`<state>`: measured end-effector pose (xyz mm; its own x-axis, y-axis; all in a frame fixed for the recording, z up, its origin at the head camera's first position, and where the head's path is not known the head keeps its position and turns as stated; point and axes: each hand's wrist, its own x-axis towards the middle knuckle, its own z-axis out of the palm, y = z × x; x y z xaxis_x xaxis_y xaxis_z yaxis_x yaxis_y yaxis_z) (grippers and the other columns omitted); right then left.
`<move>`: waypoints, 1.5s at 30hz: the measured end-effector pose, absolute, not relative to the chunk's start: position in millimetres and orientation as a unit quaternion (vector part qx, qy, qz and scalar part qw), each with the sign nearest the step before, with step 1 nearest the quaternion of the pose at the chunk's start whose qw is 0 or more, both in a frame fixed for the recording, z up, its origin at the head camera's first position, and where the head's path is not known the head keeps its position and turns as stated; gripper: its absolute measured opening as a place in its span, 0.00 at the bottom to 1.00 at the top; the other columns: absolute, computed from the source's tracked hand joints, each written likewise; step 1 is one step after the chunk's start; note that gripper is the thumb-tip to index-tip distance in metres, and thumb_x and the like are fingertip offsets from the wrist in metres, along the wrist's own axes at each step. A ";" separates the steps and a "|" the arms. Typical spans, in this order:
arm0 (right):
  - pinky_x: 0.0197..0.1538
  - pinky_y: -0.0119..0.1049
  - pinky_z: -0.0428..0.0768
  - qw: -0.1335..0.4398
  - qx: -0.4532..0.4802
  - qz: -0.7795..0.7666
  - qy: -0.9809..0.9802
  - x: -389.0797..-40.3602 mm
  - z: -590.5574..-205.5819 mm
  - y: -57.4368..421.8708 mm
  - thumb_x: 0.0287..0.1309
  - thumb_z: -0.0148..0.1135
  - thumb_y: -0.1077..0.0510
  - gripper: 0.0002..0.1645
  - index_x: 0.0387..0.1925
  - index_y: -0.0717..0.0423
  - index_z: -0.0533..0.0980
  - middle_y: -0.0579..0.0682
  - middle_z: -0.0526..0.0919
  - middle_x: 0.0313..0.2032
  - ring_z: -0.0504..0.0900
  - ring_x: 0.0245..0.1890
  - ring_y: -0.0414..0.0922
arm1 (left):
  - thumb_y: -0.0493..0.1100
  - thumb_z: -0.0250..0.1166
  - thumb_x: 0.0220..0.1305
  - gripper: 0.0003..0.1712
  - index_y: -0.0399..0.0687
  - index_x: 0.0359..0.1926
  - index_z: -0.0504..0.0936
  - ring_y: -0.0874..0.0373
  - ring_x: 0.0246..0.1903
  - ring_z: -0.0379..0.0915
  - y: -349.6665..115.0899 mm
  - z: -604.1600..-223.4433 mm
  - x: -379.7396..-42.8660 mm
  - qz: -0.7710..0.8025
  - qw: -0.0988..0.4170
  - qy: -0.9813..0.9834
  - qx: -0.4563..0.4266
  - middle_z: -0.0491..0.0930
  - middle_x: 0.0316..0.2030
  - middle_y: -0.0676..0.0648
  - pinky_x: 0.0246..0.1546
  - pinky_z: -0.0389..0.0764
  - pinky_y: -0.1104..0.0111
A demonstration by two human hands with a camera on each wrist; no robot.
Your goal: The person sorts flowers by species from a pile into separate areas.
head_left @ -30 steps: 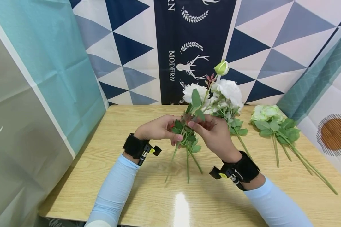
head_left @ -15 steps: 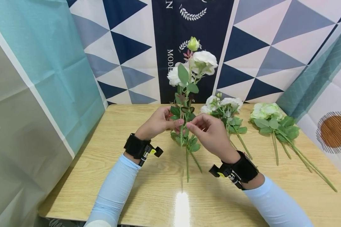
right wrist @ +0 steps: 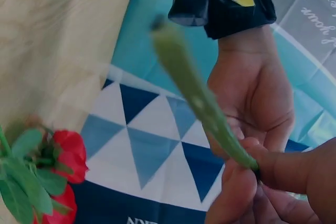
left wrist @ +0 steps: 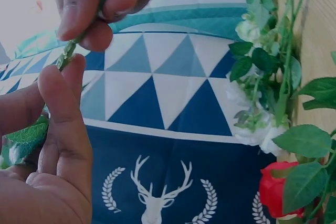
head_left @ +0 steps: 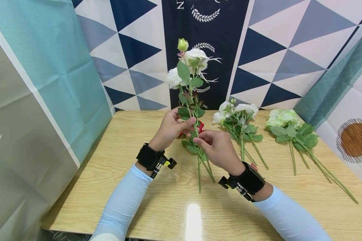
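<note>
A spray of artificial white roses (head_left: 196,59) with a green bud and leaves stands nearly upright between the two hands. My left hand (head_left: 172,129) pinches its green stem between thumb and fingers, below the leaves. Just lower, my right hand (head_left: 218,147) also pinches the stem (left wrist: 67,56). The stem's cut end sticks out past the right fingers in the right wrist view. Behind the hands, red roses (right wrist: 69,156) lie on the table, their stems pointing toward the near edge; the left hand partly hides them in the head view.
More white roses (head_left: 245,109) lie at the table's back, right of the hands. Further right lie pale green flowers (head_left: 283,118) with long stems. A patterned curtain (head_left: 138,50) hangs behind the wooden table (head_left: 157,207), and other cloth hangs at both sides.
The white spray has swung from leaning right to nearly upright, its blooms moving up and left. My right hand has slid lower on the stem. A red rose has come into sight behind.
</note>
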<state>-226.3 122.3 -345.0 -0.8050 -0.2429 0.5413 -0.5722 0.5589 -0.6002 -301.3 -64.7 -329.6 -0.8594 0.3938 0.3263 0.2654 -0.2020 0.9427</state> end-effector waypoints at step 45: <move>0.21 0.37 0.61 -0.029 0.043 0.267 -0.962 -323.4 -366.1 277.7 0.70 0.61 0.54 0.31 0.10 0.47 0.64 0.42 0.60 0.10 0.58 0.11 0.40 | 0.42 0.66 0.73 0.11 0.39 0.49 0.80 0.56 0.26 0.86 -94.5 -315.7 -310.4 0.720 0.020 0.678 0.147 0.86 0.45 0.42 0.26 0.83 0.69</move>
<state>-323.4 277.7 -366.1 -0.9945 -0.0991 -0.0328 -0.0680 0.8534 -0.5167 -310.4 -94.5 -315.7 -0.9558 0.2284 0.1854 0.1712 -0.0806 0.9819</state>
